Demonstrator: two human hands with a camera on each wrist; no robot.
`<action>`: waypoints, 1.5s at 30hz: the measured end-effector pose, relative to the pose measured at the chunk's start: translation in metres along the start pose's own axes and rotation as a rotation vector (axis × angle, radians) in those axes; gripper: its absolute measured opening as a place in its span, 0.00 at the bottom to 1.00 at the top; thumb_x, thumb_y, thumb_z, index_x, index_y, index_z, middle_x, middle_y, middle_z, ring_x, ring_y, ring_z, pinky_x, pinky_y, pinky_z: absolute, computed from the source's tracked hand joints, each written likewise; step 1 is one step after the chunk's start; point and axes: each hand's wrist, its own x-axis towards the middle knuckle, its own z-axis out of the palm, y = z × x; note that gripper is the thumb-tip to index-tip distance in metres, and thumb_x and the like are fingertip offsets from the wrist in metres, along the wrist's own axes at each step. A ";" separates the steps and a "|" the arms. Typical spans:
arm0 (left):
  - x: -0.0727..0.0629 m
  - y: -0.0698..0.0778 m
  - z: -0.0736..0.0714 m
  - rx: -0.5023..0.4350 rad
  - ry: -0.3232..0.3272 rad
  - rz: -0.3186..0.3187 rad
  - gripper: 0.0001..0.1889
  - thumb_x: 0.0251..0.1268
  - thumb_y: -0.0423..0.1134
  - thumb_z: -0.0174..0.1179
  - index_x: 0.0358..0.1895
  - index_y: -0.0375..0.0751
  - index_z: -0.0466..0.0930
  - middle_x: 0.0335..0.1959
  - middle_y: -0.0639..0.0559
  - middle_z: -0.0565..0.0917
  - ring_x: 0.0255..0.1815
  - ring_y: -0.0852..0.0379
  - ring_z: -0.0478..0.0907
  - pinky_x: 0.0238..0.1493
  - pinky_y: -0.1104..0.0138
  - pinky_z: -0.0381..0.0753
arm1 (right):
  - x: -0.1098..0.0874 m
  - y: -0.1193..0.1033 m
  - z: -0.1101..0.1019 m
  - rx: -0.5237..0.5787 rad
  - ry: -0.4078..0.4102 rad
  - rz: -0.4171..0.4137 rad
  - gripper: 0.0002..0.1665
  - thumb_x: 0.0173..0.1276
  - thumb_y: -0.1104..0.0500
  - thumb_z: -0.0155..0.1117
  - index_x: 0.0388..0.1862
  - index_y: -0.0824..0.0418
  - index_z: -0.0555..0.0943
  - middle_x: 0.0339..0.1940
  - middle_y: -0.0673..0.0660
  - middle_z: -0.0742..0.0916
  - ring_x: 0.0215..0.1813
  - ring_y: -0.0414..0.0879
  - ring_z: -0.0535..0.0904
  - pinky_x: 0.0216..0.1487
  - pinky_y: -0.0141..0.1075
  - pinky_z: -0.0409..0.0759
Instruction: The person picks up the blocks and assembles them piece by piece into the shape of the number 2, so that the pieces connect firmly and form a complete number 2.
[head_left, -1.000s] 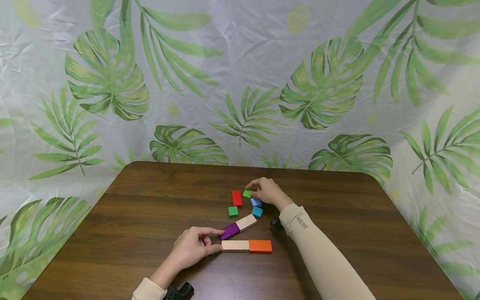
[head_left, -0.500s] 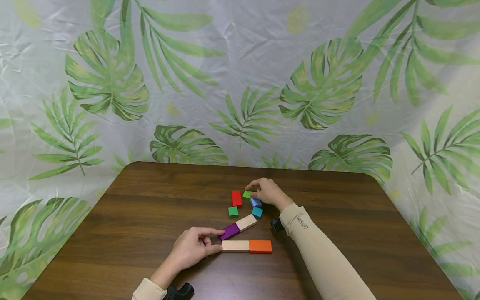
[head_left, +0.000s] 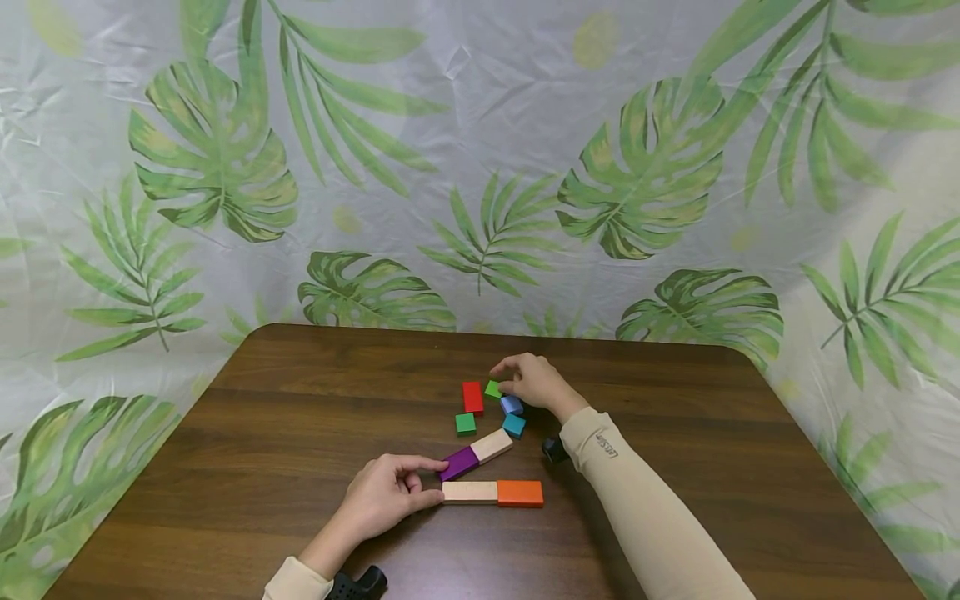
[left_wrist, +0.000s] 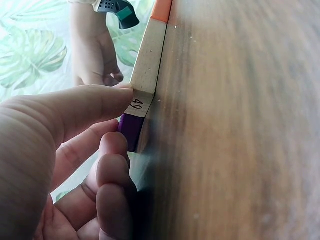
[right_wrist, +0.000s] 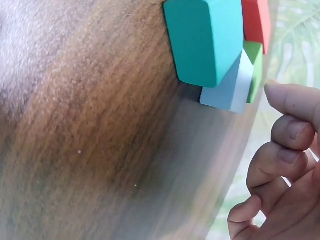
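My left hand (head_left: 390,492) lies beside two pairs of blocks. Its index fingertip touches the purple block (head_left: 460,463), and its thumb touches the left end of a plain wooden block (head_left: 470,492) marked 49. The other fingers bend beneath. A second wooden block (head_left: 492,447) extends from the purple one, and an orange block (head_left: 521,493) continues the lower row. My right hand (head_left: 536,385) hovers at the light green block (head_left: 492,389), thumb and index extended beside it. In the right wrist view a fingertip (right_wrist: 280,95) shows a small gap from this block.
Around the light green block lie a red block (head_left: 472,397), a darker green block (head_left: 466,424), a blue block (head_left: 512,406) and a teal block (head_left: 513,426). All rest on the brown wooden table (head_left: 315,392). A leaf-patterned curtain (head_left: 480,167) hangs behind the far edge.
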 end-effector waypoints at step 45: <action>-0.001 0.000 -0.001 -0.017 -0.010 -0.002 0.15 0.58 0.50 0.81 0.50 0.63 0.94 0.21 0.65 0.79 0.19 0.68 0.68 0.22 0.71 0.63 | 0.003 -0.042 0.027 -0.183 -0.044 -0.058 0.18 0.73 0.57 0.75 0.61 0.49 0.89 0.29 0.51 0.85 0.27 0.42 0.71 0.31 0.35 0.66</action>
